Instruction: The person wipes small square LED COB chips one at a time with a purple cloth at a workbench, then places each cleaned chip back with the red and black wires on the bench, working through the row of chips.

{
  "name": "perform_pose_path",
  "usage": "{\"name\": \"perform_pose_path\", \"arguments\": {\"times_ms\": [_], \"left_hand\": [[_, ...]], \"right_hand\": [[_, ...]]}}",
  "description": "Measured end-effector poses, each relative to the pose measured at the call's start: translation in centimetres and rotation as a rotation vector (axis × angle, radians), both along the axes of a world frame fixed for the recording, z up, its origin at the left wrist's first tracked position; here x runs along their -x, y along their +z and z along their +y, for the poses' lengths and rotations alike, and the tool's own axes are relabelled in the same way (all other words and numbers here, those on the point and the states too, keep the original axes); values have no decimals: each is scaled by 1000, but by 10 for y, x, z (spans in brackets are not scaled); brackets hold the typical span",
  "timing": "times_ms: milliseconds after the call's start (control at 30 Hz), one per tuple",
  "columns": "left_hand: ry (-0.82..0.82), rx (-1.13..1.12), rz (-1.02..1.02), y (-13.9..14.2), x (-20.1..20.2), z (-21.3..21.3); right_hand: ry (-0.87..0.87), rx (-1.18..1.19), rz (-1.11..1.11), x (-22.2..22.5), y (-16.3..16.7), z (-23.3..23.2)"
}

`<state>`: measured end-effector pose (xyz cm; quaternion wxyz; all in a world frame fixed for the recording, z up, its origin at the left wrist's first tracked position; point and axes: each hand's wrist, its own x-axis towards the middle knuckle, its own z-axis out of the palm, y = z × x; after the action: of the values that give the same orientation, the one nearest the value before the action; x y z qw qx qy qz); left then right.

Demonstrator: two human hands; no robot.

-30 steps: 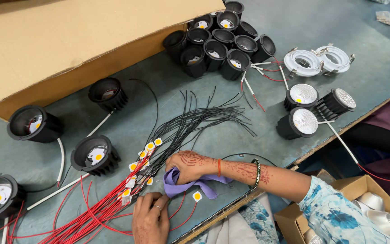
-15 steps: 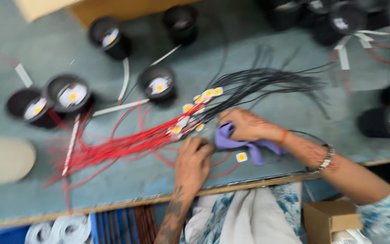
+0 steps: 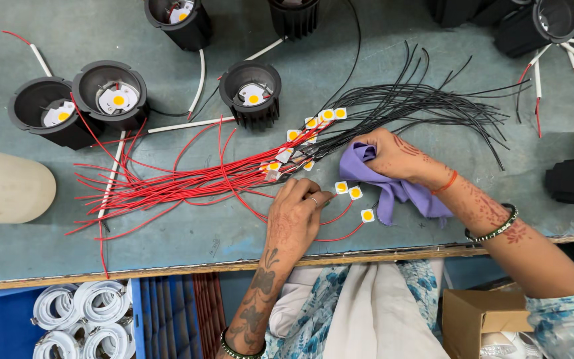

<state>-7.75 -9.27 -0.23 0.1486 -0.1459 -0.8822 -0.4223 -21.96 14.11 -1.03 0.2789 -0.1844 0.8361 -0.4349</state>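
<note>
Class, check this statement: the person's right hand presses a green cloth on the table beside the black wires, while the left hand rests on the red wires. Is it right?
Not quite. The head view shows the cloth under the right hand is purple, not green. The rest holds: it lies beside the black wires, and the left hand rests on the red wires.
</note>
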Motion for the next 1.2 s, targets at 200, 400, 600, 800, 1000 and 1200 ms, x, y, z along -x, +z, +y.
{"name": "perform_pose_path", "arguments": {"times_ms": [200,400,600,800,1000,1200], "left_hand": [[-3,-5,-15,0,0,-1],[-2,-2,-24,0,1,-1],[5,4,-42,-2,1,-1],[7,2,-26,-2,1,0],[14,0,-26,-2,1,0],[11,8,-28,-2,1,0]], "right_hand": [[246,-24,179,8,8,-4],[292,-80,211,6,18,-13],[270,-198,215,6,18,-20],[254,-169,244,2,18,-19],[308,-185,215,4,23,-17],[180,-165,269,0,6,-13]]}}
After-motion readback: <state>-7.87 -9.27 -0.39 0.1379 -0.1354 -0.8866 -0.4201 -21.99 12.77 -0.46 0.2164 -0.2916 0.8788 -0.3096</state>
